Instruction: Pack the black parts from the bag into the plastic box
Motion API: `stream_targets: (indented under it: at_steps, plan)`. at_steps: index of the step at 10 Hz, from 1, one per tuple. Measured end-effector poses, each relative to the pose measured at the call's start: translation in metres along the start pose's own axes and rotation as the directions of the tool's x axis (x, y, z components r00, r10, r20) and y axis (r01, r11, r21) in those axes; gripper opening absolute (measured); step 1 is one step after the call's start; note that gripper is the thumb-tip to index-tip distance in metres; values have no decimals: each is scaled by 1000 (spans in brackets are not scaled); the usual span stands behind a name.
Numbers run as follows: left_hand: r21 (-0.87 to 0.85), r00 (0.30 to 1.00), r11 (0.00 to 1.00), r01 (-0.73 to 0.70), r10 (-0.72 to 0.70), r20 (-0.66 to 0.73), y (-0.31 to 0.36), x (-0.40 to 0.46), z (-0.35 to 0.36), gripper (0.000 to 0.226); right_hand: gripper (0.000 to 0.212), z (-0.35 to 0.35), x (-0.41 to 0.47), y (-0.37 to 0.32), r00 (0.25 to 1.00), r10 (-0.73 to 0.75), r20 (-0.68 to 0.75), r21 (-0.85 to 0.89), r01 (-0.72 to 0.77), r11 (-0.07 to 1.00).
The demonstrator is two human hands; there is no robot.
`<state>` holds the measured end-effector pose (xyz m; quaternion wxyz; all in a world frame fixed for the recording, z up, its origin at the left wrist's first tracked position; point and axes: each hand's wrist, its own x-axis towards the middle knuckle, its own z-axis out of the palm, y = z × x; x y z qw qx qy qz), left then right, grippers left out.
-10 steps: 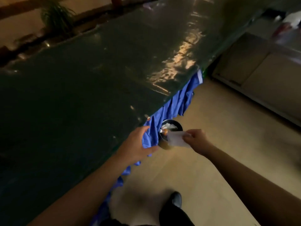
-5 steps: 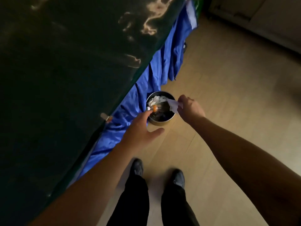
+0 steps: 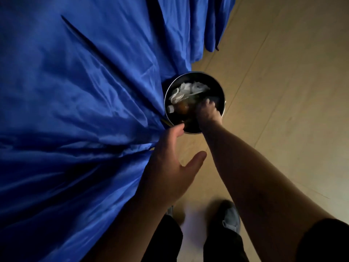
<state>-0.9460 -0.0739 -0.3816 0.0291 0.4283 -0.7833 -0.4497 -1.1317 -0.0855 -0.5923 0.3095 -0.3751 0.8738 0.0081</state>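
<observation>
Reaching our right hand (image 3: 206, 112) into the bin (image 3: 222, 97), grip unclear; left hand (image 3: 170, 167) spread beside it. Packing hasn't started; next, probably find the bag.

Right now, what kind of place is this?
Probably an indoor room: pale wood-look floor, blue cloth hanging to the floor, and a round metal waste bin holding crumpled paper.

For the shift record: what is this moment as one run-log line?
right hand: down inside round bin, grip unclear | left hand: open, by rim | blue cloth: against bin
</observation>
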Motion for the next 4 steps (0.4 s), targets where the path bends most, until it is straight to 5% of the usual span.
stream_targets:
  at_steps: [2, 4]
  plan:
    - [-23, 999, 1000, 19, -18, 41, -7, -7, 2, 74, 49, 4, -6, 0, 968, 30, 250, 77, -51, 996]
    - [-89, 1000, 996, 16, -14, 22, 39, -27, -29, 71, 38, -84, -64, -13, 995, -83, 46, 167, 74, 983]
